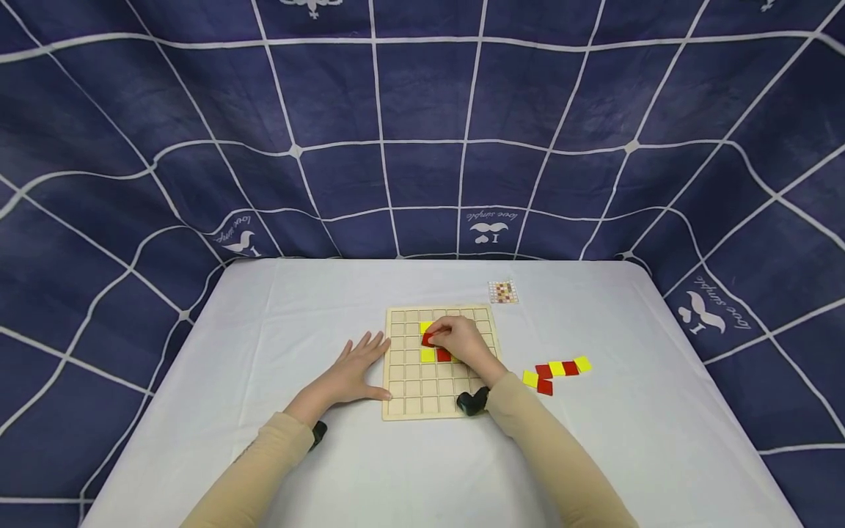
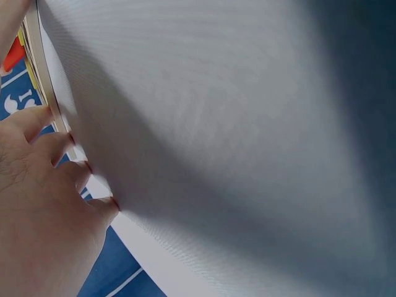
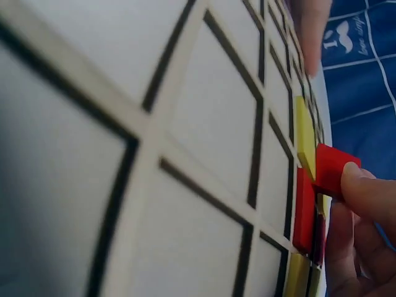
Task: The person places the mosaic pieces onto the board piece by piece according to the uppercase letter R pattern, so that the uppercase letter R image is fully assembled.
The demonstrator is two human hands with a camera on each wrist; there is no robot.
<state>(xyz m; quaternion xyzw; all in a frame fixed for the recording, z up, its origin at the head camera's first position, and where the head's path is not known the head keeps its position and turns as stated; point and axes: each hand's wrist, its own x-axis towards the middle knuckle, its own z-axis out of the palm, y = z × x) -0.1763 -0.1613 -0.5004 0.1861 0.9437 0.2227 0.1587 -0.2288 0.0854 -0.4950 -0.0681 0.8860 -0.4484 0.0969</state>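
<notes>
My right hand (image 1: 462,343) pinches a red square tile (image 3: 333,168) between thumb and fingers, tilted over the wooden grid board (image 1: 412,407). In the board's cells lie a yellow tile (image 1: 428,355), a red tile (image 1: 443,355) beside it, and another yellow tile (image 1: 425,326) farther back; my right hand covers part of this group. My left hand (image 1: 353,374) lies flat at the board's left side, fingers spread, with thumb and fingertips right at the edge. The left wrist view shows those fingertips on the white cloth along the board's side.
Right of the board, several loose tiles lie on the white table, among them a yellow tile (image 1: 582,364) and a red tile (image 1: 544,386). A small card with a colored grid pattern (image 1: 503,292) sits behind the board's right corner. Blue checked cloth (image 1: 422,176) hangs around the table.
</notes>
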